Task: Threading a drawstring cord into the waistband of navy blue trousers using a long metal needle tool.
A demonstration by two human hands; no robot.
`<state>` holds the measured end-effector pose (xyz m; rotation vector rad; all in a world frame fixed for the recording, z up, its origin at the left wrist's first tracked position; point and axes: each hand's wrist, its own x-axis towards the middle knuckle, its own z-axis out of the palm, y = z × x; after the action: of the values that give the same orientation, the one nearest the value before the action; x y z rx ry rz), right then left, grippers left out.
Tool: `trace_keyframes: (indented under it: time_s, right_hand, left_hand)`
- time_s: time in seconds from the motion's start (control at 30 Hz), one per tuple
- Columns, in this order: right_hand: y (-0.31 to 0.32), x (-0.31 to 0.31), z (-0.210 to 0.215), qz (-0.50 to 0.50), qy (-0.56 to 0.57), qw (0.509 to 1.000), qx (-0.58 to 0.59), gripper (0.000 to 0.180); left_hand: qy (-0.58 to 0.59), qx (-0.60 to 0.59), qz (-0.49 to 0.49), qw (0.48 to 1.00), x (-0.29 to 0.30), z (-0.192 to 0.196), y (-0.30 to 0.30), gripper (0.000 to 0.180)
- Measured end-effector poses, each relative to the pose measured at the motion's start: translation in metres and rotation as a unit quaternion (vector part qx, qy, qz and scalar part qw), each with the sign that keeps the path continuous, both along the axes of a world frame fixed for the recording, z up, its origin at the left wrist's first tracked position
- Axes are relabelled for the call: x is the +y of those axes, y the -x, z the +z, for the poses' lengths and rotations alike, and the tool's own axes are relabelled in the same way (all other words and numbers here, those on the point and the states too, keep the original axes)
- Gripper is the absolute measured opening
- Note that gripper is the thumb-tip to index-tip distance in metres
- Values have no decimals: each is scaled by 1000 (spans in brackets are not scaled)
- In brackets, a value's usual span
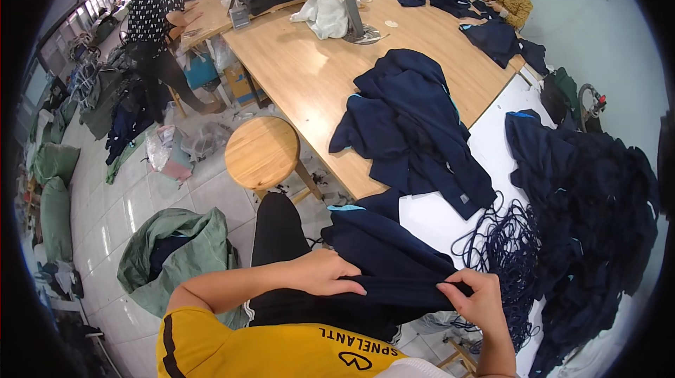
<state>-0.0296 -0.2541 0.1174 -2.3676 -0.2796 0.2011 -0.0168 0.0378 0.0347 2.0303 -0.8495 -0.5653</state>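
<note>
Across my lap lies a navy garment (387,251) with a light blue patch at its upper left corner. My left hand (325,274) grips its near edge, thumb along the cloth and fingers partly hidden. At the right end of the same edge, my right hand (472,295) pinches the fabric between thumb and fingers. The edge runs taut between both hands. Just beyond, a navy jacket (415,118) with light blue trim is spread on the wooden table (295,68).
At right, a tangle of navy cord (499,258) lies beside a large heap of navy garments (583,209). A round wooden stool (263,153) and an open green sack (172,258) stand to the left. One person (155,19) bends at far left; another (512,0) sits at far right.
</note>
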Motion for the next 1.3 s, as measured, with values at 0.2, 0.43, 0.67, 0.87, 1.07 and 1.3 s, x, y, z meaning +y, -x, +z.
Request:
trace_keyframes:
  time_s: [0.2, 0.43, 0.67, 0.87, 1.07, 1.3]
  right_hand:
    - [0, 15, -13, 7, -26, 1000, -11, 22]
    - [4, 32, -34, 206, -167, 961, 72, 39]
    - [-13, 41, -45, 86, -41, 988, -120, 106]
    - [-36, -89, -139, -125, 314, 924, -178, 92]
    - [21, -7, -55, 43, -3, 991, -129, 124]
    - [12, 1, -7, 15, -30, 983, -179, 45]
  left_hand:
    - [56, -16, -13, 998, -10, 0, 6, 32]
    - [96, -121, 2, 988, -44, -17, 24, 23]
    - [141, -163, 251, 944, -63, -17, 25, 20]
    - [51, -446, 369, 814, 35, 31, -15, 23]
    - [66, -586, 234, 773, 21, 69, -60, 23]
    - [236, -528, 51, 814, -98, 39, -44, 19]
